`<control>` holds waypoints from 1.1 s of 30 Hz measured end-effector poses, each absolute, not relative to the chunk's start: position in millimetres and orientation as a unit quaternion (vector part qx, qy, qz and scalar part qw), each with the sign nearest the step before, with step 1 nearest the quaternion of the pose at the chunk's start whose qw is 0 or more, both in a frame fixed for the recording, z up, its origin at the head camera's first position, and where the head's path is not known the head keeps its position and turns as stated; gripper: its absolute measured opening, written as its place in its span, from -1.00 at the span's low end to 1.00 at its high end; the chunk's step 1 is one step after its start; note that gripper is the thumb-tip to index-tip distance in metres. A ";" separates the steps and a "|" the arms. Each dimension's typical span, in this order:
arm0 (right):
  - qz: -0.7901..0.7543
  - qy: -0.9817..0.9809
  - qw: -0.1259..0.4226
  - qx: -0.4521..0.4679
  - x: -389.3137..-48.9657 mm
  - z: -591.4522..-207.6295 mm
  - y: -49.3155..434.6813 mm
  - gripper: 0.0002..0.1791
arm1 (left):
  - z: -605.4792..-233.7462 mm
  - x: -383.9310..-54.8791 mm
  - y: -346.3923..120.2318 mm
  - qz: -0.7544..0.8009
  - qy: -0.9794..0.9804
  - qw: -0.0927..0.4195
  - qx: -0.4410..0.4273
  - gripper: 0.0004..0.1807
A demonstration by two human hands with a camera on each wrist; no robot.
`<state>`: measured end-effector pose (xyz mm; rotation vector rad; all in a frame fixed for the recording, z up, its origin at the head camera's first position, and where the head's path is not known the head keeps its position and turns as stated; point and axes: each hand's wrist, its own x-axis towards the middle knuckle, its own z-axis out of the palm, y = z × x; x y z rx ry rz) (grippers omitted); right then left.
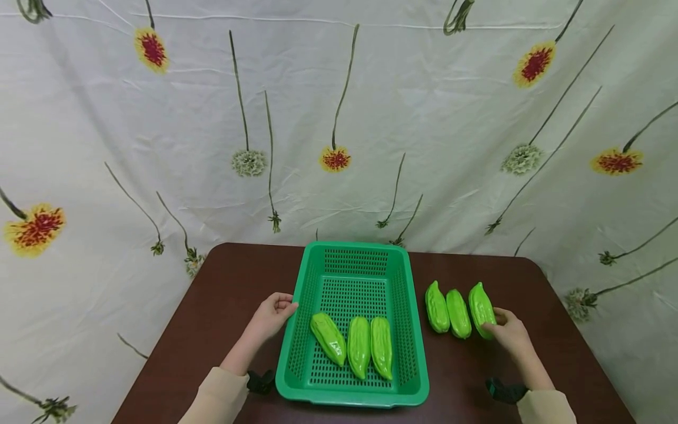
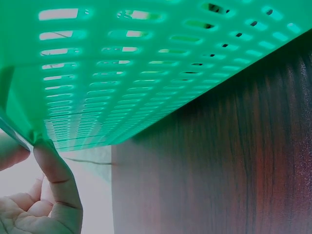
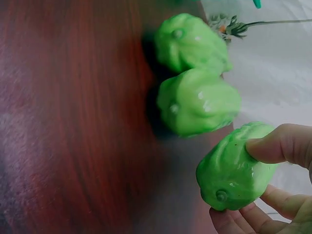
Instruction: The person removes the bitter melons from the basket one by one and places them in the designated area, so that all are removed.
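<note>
- Green and glossy, a ridged vegetable (image 1: 480,309) is at the right of the basket, pinched in the right hand (image 1: 511,334): thumb on one side, fingers on the other. Whether it touches the counter, I cannot tell.
- Just left of it, two similar vegetables, the nearer one (image 1: 458,314) and the farther one (image 1: 436,307), lie side by side on the counter, between the right hand and the basket.
- Next comes the green plastic basket (image 1: 352,398), rectangular, with slotted walls and a perforated bottom.
- Inside it lie three more vegetables: one slanted (image 1: 328,338) at the left, then a middle one (image 1: 359,347) and a right-hand one (image 1: 381,347), close together and roughly parallel.
- At the basket's left rim, the left hand (image 1: 272,315) pinches the edge between thumb and forefinger, the other fingers curled.
- Beneath everything is the dark brown, wood-grained counter (image 1: 238,277).
- Pale sleeves (image 1: 219,391) cover both forearms; dark straps (image 1: 505,391) show near the wrists.
- Behind hangs white cloth (image 1: 296,141), printed with long-stemmed flowers.
</note>
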<state>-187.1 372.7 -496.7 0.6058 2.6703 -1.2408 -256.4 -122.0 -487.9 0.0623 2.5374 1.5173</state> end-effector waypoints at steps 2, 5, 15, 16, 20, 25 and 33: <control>-0.409 0.887 0.072 0.203 -185.9 -499.4 373.7 -0.18 | -488.0 -256.4 -122.2 0.510 0.855 0.092 0.022 -0.64; -0.405 0.888 0.079 0.202 -184.8 -502.2 374.1 -0.19 | -488.4 -256.3 -122.6 0.509 0.856 0.092 0.023 -0.63; -0.415 0.884 0.088 0.198 -184.4 -509.1 372.6 -0.22 | -492.0 -257.6 -123.7 0.504 0.858 0.092 0.023 -0.63; -0.414 0.884 0.090 0.199 -184.5 -509.9 372.7 -0.22 | -492.2 -257.7 -123.8 0.504 0.858 0.092 0.022 -0.63; -0.411 0.885 0.098 0.198 -183.5 -512.3 372.6 -0.20 | -491.2 -257.8 -123.5 0.504 0.858 0.093 0.025 -0.63; -0.416 0.882 0.101 0.196 -182.2 -512.9 372.6 -0.19 | -488.5 -256.6 -123.0 0.505 0.858 0.093 0.026 -0.63; -0.426 0.877 0.105 0.198 -181.7 -514.4 373.2 -0.18 | -489.0 -256.4 -123.1 0.504 0.858 0.092 0.024 -0.63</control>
